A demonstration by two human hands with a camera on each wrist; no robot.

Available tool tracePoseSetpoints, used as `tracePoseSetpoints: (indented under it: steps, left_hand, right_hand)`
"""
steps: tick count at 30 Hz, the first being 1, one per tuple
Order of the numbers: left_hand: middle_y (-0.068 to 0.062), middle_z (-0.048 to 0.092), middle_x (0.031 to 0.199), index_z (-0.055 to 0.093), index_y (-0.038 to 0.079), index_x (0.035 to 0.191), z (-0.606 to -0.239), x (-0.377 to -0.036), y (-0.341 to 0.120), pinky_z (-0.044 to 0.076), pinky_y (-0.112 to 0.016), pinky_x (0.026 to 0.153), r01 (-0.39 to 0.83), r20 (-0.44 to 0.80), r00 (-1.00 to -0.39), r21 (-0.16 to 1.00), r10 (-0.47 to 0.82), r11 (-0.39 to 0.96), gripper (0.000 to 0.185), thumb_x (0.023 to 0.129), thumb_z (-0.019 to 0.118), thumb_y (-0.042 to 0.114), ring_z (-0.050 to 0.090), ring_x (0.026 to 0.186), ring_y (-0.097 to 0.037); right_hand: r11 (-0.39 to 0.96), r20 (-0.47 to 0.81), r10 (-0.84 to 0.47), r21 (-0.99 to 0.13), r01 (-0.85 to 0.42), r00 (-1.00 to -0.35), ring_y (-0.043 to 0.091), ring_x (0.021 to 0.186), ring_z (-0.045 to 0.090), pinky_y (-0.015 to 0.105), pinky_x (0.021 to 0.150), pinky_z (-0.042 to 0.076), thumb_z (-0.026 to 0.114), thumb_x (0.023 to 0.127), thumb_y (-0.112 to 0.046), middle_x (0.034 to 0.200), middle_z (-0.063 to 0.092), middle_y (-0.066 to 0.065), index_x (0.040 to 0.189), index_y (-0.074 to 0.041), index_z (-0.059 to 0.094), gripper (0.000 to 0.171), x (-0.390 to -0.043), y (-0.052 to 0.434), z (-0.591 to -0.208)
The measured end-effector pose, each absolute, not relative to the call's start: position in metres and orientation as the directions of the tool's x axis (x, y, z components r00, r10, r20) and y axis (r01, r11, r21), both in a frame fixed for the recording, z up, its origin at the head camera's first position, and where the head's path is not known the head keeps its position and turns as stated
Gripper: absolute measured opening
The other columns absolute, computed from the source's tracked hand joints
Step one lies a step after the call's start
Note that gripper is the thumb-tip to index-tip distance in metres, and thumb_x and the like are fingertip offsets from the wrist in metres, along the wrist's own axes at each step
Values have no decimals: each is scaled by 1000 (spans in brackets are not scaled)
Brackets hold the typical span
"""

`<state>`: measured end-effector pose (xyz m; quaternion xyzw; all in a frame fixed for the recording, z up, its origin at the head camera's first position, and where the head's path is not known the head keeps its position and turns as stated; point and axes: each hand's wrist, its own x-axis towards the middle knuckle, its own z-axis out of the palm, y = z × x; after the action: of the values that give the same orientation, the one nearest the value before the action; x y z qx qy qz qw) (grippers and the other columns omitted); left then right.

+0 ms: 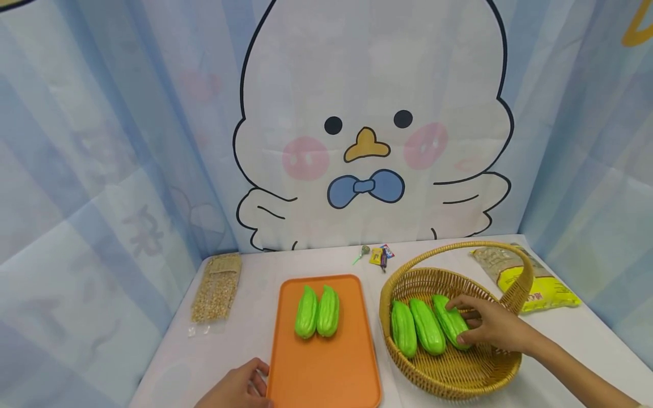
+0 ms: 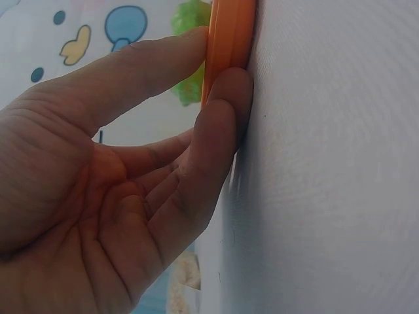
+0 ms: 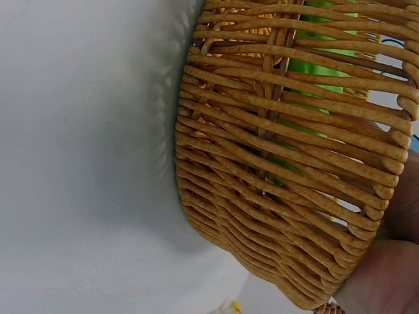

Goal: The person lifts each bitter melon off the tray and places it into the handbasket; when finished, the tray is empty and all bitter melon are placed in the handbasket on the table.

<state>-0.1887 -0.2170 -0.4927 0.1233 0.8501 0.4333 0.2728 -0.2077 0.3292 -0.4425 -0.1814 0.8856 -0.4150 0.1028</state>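
My left hand (image 1: 240, 386) is at the near left edge of an orange tray (image 1: 323, 377). In the left wrist view, the thumb and curled fingers (image 2: 219, 124) pinch the tray's rim (image 2: 229, 39). Two bright green, ridged bitter melons (image 1: 317, 311) lie side by side on the tray. My right hand (image 1: 492, 326) reaches into a woven wicker basket (image 1: 449, 391), its thumb and fingers curled about the rightmost of three bitter melons (image 1: 449, 320) there. In the right wrist view, the basket's woven side (image 3: 281, 144) hides most of that hand and the melons.
The basket's tall handle (image 1: 459, 245) arches over it. A yellow-labelled bag (image 1: 535, 283) lies behind it to the right. Small wrapped candies (image 1: 378, 256) and a lollipop (image 1: 364, 250) are at the back. A bag of kernels (image 1: 216, 288) lies at the left. Printed curtains enclose the table.
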Motion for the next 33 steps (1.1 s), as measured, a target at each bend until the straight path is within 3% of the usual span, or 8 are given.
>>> tracePoseSetpoints:
  steps: [8, 10, 13, 17, 21, 27, 33]
  left_hand:
    - [-3, 57, 83, 54, 2, 110, -493, -189, -217, 48, -35, 66, -20, -354, -819, 804, 451, 595, 44, 82, 83, 19, 58, 71, -20]
    - [-3, 57, 82, 54, 2, 110, -493, -189, -217, 48, -35, 66, -22, -357, -821, 800, 446, 600, 44, 82, 83, 19, 58, 71, -20]
    - [-3, 58, 83, 54, 2, 110, -493, -189, -216, 48, -35, 66, -25, -360, -823, 795, 439, 606, 44, 82, 83, 19, 58, 71, -19]
    - [-3, 58, 82, 54, 2, 110, -493, -189, -216, 48, -35, 65, -20, -353, -825, 797, 440, 603, 44, 81, 83, 19, 58, 71, -19]
    - [-2, 57, 82, 54, 2, 109, -493, -189, -219, 48, -34, 65, 4, -332, -827, 803, 453, 596, 44, 81, 83, 19, 58, 71, -19]
    - [-2, 57, 82, 54, 2, 109, -493, -189, -219, 48, -33, 64, 12, -318, -828, 813, 462, 582, 44, 81, 84, 19, 58, 71, -19]
    - [-2, 58, 82, 54, 3, 109, -493, -189, -217, 48, -34, 65, -3, -337, -822, 808, 459, 589, 44, 81, 83, 19, 58, 71, -19]
  right_hand:
    - [730, 62, -284, -633, -257, -957, 47, 113, 57, 52, 85, 51, 86, 77, -32, 134, 53, 21, 128, -12, 59, 61, -191, 309, -429]
    - [749, 126, -270, -595, -290, -955, 41, 111, 60, 48, 85, 53, 86, 77, -30, 129, 57, 14, 126, -14, 61, 57, -183, 296, -423]
    - [760, 232, -282, -539, -365, -931, 27, 103, 62, 39, 79, 55, 86, 77, -29, 120, 60, 2, 121, -20, 64, 50, -167, 274, -412]
    - [679, 365, -386, -509, -529, -847, 12, 93, 62, 32, 73, 55, 83, 81, -30, 113, 59, -9, 120, -27, 63, 44, -147, 243, -402]
    - [568, 354, -455, -591, -572, -817, 5, 96, 59, 29, 78, 54, 75, 89, -37, 117, 58, -14, 125, -34, 59, 40, -132, 209, -395]
    - [397, 389, -423, -732, -553, -818, 13, 111, 56, 34, 85, 53, 74, 91, -33, 129, 55, -7, 134, -30, 55, 47, -132, 159, -405]
    - [319, 251, -303, -883, -346, -920, 24, 119, 51, 41, 94, 48, 79, 84, -38, 133, 51, -2, 134, -33, 55, 56, -147, 122, -423]
